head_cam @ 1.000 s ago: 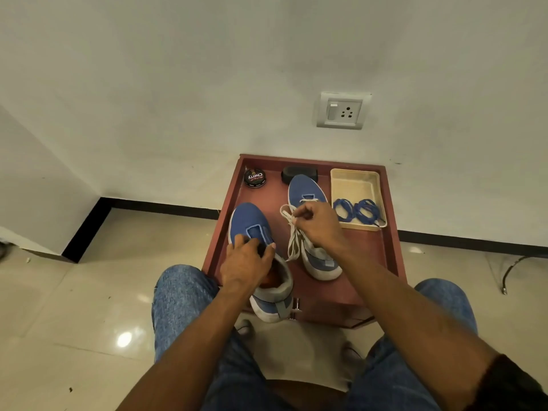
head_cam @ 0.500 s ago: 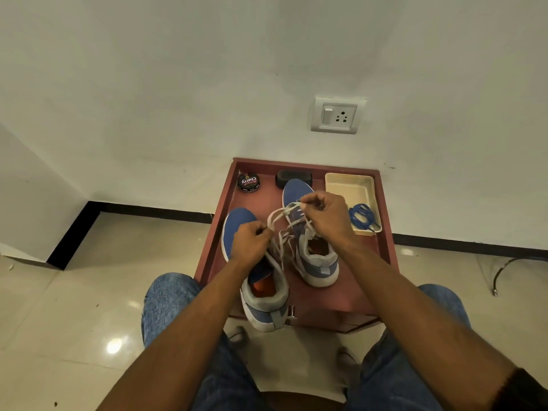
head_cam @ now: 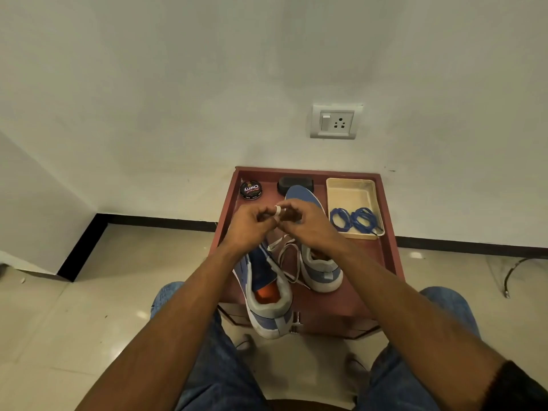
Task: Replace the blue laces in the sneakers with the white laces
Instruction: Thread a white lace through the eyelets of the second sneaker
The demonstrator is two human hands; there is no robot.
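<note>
Above the red-brown wooden worktop (head_cam: 382, 262), the left hand (head_cam: 246, 226) and right hand (head_cam: 308, 223) are pinching a bundled white flat lace (head_cam: 284, 247), its loops dangling between two blue canvas sneakers (head_cam: 267, 292). Tugging hard could tangle the loops or drag a sneaker off the worktop's near edge.

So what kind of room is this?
Probably a plain room at home: a bare wall with a power socket, a shiny tiled floor, and a small wooden table used for shoe care.

Sneaker toes (head_cam: 299, 194) behind hands (head_cam: 278, 226)
</note>
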